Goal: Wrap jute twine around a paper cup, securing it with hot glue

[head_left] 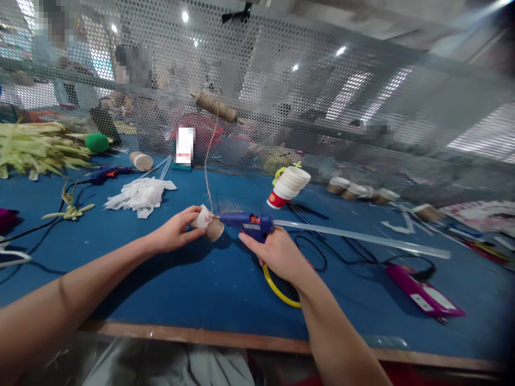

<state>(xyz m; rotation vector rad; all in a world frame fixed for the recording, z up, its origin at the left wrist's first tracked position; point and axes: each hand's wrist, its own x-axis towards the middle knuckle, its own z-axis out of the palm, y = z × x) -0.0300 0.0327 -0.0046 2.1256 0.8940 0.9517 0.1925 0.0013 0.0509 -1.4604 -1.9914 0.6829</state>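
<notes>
In my left hand (177, 230) is a small paper cup (204, 215), tilted on its side and partly wrapped in twine. My right hand (279, 249) grips a blue glue gun (245, 221), its nozzle at the wrapped part of the cup. Whether the tip touches the cup I cannot tell. A long clear glue stick (362, 238) sticks out of the back of the gun. From the cup a strand of twine (207, 161) runs up to a twine spool (217, 107) hung on the perforated metal screen.
Stacked paper cups (290, 186) stand beyond the glue gun. White cloth strips (140, 194), a second glue gun (108, 174) and dried husks (40, 147) lie to the left. Several twine-wrapped cups (354, 190) and a purple packet (424, 292) are right. People are behind the screen (273, 69).
</notes>
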